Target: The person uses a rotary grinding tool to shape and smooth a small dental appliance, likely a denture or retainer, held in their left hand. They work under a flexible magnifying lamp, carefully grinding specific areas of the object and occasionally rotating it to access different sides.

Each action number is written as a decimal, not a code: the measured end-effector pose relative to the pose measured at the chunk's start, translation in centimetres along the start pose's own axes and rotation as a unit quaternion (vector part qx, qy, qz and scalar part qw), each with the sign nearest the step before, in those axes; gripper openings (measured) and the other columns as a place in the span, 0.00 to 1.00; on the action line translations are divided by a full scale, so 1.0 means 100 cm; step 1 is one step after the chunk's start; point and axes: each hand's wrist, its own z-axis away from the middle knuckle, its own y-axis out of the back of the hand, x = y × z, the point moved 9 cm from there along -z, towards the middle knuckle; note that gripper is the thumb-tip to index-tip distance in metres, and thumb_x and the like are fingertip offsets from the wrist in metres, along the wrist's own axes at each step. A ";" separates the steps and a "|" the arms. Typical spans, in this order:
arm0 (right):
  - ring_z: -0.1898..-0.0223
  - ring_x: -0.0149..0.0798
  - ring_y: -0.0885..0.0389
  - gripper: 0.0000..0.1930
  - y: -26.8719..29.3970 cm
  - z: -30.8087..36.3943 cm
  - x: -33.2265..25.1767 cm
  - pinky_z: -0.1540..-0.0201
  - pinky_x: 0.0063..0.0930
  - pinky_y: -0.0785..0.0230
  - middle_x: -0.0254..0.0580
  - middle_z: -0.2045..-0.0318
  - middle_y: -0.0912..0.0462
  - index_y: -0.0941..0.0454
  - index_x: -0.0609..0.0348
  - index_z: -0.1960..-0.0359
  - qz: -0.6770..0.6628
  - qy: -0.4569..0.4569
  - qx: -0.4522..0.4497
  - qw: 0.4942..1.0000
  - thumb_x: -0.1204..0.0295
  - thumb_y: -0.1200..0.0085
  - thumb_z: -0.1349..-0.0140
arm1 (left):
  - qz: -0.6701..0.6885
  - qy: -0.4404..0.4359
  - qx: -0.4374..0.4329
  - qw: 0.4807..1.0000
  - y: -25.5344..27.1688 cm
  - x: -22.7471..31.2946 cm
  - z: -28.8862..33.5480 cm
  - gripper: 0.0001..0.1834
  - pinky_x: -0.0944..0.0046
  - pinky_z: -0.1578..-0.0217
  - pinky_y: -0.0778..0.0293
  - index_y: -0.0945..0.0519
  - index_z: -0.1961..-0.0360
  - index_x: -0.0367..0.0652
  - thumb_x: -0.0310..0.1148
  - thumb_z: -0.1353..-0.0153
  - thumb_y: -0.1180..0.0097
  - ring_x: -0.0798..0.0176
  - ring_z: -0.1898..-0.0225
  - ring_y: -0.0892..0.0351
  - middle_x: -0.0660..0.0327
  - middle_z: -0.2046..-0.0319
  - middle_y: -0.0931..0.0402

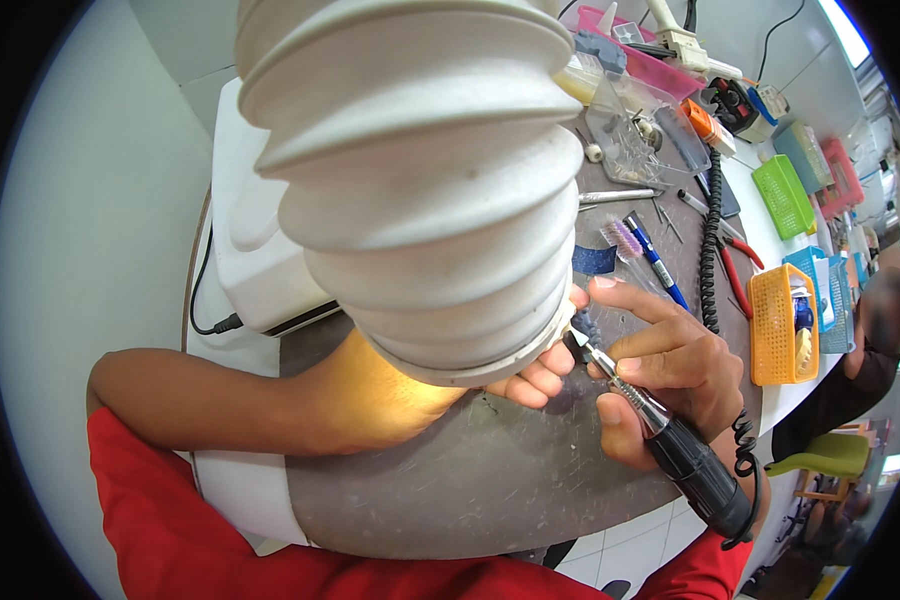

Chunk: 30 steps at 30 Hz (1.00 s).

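Note:
A rotary handpiece [705,475] with a black grip and a metal nose slants up to the left in my right hand [685,365]. Thumb and fingers pinch its metal front part, and its coiled cord hangs by my wrist. The tool's tip points at the fingers of my left hand [532,382], which are curled under the mouth of a wide white corrugated hose [435,210]. Whatever those fingers hold is hidden by the hose. A small dark grey-blue bit shows beside the tip; I cannot tell what it is. Light falls on my left wrist.
A white machine casing [260,220] stands left of the hose. Beyond my right hand lie a blue pen [657,262], a brush [622,240], red-handled pliers [736,278] and a clear tray [635,130]. A yellow basket [782,370] stands at right; a person sits farther off.

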 end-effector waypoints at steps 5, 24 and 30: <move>0.54 0.59 0.14 0.14 -0.003 -0.001 0.004 0.42 0.56 0.27 0.47 0.73 0.17 0.29 0.62 0.59 -0.014 -0.001 -0.006 1.000 0.75 0.38 0.43 | -0.012 0.025 0.025 0.999 0.004 0.000 0.002 0.23 0.62 0.49 0.21 0.35 0.33 0.37 0.34 0.24 0.53 0.64 0.55 0.20 0.57 0.55 0.23; 0.53 0.60 0.15 0.15 -0.006 -0.002 0.007 0.47 0.50 0.23 0.49 0.70 0.18 0.29 0.63 0.58 -0.009 0.000 -0.008 1.000 0.79 0.36 0.44 | -0.102 0.029 0.047 0.993 0.008 0.000 -0.004 0.22 0.63 0.51 0.20 0.34 0.35 0.35 0.33 0.26 0.49 0.63 0.56 0.19 0.54 0.56 0.21; 0.51 0.61 0.16 0.16 -0.007 -0.006 0.001 0.46 0.49 0.23 0.48 0.70 0.18 0.29 0.62 0.57 -0.014 0.008 -0.019 1.000 0.79 0.36 0.44 | -0.116 0.016 0.059 0.991 0.005 0.005 0.003 0.22 0.63 0.51 0.20 0.33 0.36 0.35 0.32 0.27 0.48 0.63 0.56 0.19 0.54 0.56 0.21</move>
